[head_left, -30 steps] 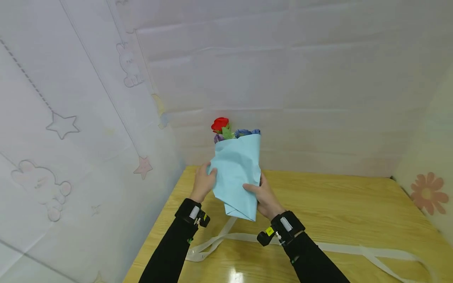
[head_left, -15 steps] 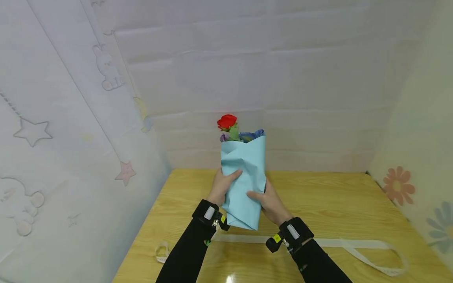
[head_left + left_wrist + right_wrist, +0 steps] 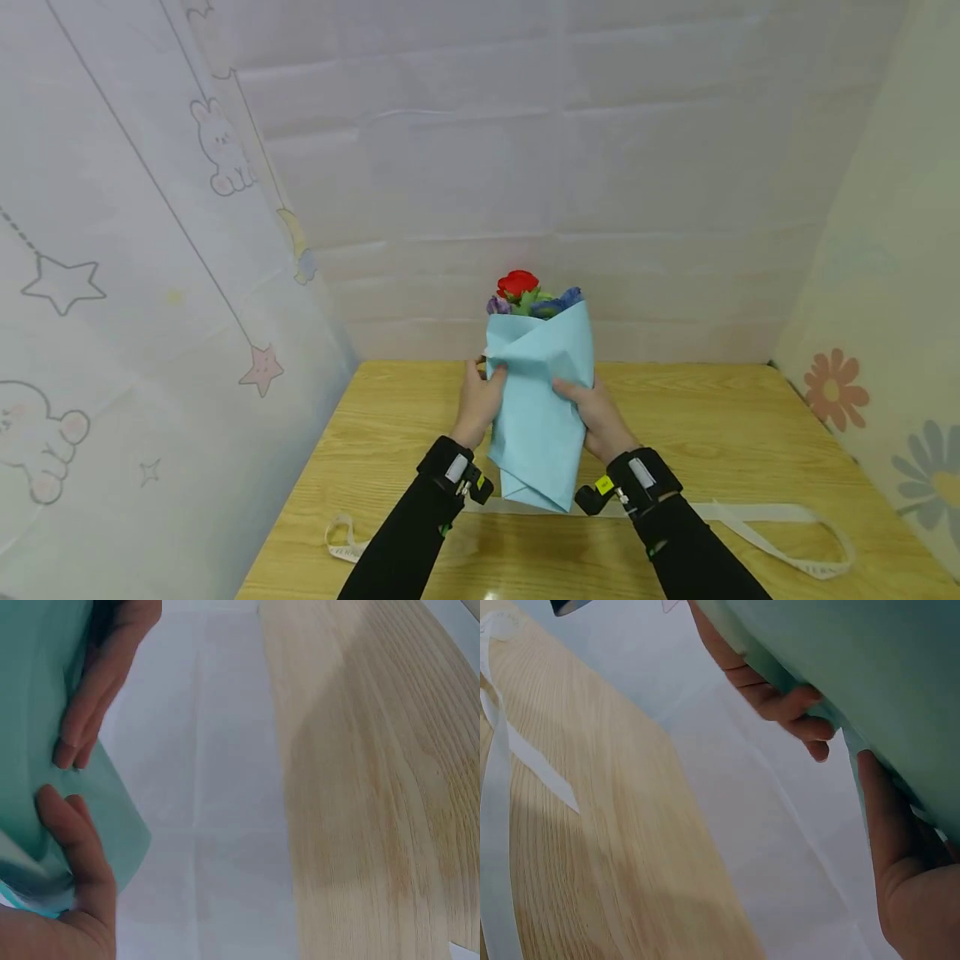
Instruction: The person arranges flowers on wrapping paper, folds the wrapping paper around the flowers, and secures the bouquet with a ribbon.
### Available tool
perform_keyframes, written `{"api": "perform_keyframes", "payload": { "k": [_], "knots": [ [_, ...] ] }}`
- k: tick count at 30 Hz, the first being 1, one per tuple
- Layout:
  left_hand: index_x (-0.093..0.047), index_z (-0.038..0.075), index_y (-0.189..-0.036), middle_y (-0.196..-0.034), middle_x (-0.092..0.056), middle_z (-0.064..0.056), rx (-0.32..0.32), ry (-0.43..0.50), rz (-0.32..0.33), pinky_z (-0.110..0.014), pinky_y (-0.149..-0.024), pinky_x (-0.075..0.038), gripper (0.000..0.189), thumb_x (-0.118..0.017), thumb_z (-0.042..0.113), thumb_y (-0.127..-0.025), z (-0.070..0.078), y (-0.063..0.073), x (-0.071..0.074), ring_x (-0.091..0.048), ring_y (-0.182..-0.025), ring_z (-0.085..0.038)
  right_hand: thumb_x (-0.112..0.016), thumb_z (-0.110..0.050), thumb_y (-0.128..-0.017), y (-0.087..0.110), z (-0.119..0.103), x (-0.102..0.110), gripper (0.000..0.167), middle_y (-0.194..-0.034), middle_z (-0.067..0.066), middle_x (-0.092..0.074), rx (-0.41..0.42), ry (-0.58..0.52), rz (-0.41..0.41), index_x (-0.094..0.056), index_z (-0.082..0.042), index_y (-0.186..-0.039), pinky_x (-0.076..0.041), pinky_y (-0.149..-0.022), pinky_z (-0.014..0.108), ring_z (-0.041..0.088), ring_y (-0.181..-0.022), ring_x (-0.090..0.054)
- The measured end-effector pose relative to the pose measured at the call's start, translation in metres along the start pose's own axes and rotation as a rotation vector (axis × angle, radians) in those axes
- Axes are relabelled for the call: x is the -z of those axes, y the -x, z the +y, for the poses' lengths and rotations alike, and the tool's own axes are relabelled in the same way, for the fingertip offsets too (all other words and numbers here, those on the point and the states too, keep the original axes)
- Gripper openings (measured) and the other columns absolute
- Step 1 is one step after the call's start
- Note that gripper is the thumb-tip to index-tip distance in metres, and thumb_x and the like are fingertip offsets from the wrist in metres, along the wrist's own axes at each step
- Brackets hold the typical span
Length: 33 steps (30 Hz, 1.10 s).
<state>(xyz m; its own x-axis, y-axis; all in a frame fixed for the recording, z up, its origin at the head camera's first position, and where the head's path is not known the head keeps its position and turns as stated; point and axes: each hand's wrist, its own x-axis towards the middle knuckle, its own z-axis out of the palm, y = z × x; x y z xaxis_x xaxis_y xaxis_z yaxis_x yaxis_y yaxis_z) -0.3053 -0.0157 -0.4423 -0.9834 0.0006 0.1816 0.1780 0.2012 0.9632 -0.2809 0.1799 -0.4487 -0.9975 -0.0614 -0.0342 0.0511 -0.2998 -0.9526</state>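
Note:
A bouquet wrapped in light blue paper (image 3: 536,400) stands nearly upright above the table, between both hands. At its top show a red rose (image 3: 517,283), a blue flower (image 3: 558,304) and a small purple flower (image 3: 498,306) with green leaves. My left hand (image 3: 478,402) grips the left edge of the wrapping, thumb on the front. Lower on the right side, my right hand (image 3: 602,418) holds the bouquet with its thumb across the front and its fingers hidden behind. In the left wrist view, a corner of the paper (image 3: 120,840) sticks out beside the fingers.
A white ribbon (image 3: 750,511) with printed lettering lies across the wooden table (image 3: 697,417), looped at the right, with another loop at the left partly behind the left sleeve. Pale printed fabric walls (image 3: 450,192) rise behind and beside the table.
The paper's left side has been drawn in, making the wrapping narrower. The left thumb has moved across its front, then back to the left edge. The head view has shifted.

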Motion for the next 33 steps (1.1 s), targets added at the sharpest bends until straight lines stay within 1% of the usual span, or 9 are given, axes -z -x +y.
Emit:
{"api": "perform_keyframes", "payload": {
  "k": [3,5,9,14,17,20,24,30,33],
  "knots": [
    [-0.032,0.014,-0.152,-0.136,-0.049,-0.022,-0.005,0.063,0.003,-0.053,-0.092,-0.048,0.062,-0.062,0.035,-0.102,-0.001,-0.003,0.000,-0.057,-0.113,-0.037,-0.072,-0.021,-0.097,0.000,0.001,0.004,0.070,-0.135,0.012,-0.047,0.002,0.044,0.041,-0.029,-0.013,-0.152,-0.051,-0.095,0.039,0.024,-0.113,-0.057],
    [-0.042,0.011,-0.144,-0.134,-0.050,-0.019,-0.008,0.084,0.016,-0.051,-0.094,-0.047,0.054,-0.063,0.035,-0.101,-0.001,-0.005,0.002,-0.056,-0.113,-0.035,-0.074,-0.022,-0.096,0.001,0.003,0.006,0.071,-0.134,0.012,-0.048,-0.005,0.065,0.063,-0.031,-0.011,-0.151,-0.052,-0.094,0.038,0.024,-0.113,-0.057],
    [-0.060,0.004,-0.105,-0.102,-0.057,-0.009,0.013,0.137,0.044,-0.038,-0.077,-0.050,0.034,-0.061,0.039,-0.103,-0.002,-0.008,0.007,-0.058,-0.088,-0.023,-0.078,-0.025,-0.093,0.003,0.005,0.010,0.072,-0.133,0.011,-0.049,-0.010,0.079,0.084,-0.035,-0.010,-0.148,-0.052,-0.094,0.037,0.024,-0.112,-0.058],
    [-0.058,0.008,-0.081,-0.083,-0.057,-0.003,0.090,0.388,-0.019,-0.028,-0.066,-0.051,0.030,-0.066,0.030,-0.100,-0.010,-0.013,0.010,-0.059,-0.073,-0.015,-0.079,-0.021,-0.092,0.006,0.011,0.017,0.067,-0.130,0.010,-0.051,-0.014,0.044,0.059,-0.037,-0.011,-0.144,-0.053,-0.092,0.039,0.024,-0.110,-0.061],
    [-0.057,0.011,-0.079,-0.084,-0.059,-0.002,0.150,0.508,-0.089,-0.027,-0.068,-0.053,0.027,-0.069,0.026,-0.098,-0.019,-0.012,0.010,-0.062,-0.074,-0.014,-0.078,-0.016,-0.092,0.009,0.018,0.023,0.066,-0.128,0.011,-0.053,-0.023,0.025,0.040,-0.037,-0.012,-0.143,-0.054,-0.091,0.042,0.025,-0.109,-0.062],
    [-0.057,0.012,-0.085,-0.089,-0.060,-0.001,0.215,0.596,-0.215,-0.026,-0.072,-0.053,0.020,-0.063,0.025,-0.100,-0.032,-0.009,0.010,-0.063,-0.078,-0.013,-0.078,-0.016,-0.092,0.012,0.028,0.033,0.068,-0.128,0.011,-0.053,-0.044,0.039,0.043,-0.035,-0.011,-0.144,-0.053,-0.091,0.042,0.025,-0.109,-0.061],
    [-0.063,0.011,-0.097,-0.092,-0.064,0.000,0.265,0.594,-0.339,-0.028,-0.077,-0.052,0.015,-0.056,0.023,-0.102,-0.052,-0.007,0.011,-0.064,-0.079,-0.013,-0.079,-0.019,-0.091,0.019,0.043,0.047,0.077,-0.132,0.013,-0.051,-0.081,0.078,0.076,-0.030,-0.009,-0.150,-0.052,-0.091,0.041,0.025,-0.110,-0.060],
    [-0.062,0.002,-0.106,-0.093,-0.064,-0.001,0.368,0.689,-0.256,-0.026,-0.078,-0.051,0.017,-0.051,0.015,-0.104,-0.073,-0.007,0.006,-0.064,-0.081,-0.013,-0.076,-0.019,-0.093,0.029,0.061,0.056,0.079,-0.135,0.012,-0.046,-0.120,0.010,0.075,-0.026,-0.013,-0.153,-0.050,-0.093,0.040,0.024,-0.114,-0.057],
    [-0.057,-0.002,-0.117,-0.108,-0.059,-0.007,0.345,0.625,-0.163,-0.028,-0.084,-0.049,0.021,-0.052,0.015,-0.105,-0.074,-0.003,-0.004,-0.059,-0.093,-0.017,-0.074,-0.016,-0.094,0.031,0.066,0.055,0.076,-0.137,0.012,-0.043,-0.109,-0.052,0.051,-0.026,-0.015,-0.152,-0.049,-0.097,0.040,0.024,-0.117,-0.054]
  ]
}}
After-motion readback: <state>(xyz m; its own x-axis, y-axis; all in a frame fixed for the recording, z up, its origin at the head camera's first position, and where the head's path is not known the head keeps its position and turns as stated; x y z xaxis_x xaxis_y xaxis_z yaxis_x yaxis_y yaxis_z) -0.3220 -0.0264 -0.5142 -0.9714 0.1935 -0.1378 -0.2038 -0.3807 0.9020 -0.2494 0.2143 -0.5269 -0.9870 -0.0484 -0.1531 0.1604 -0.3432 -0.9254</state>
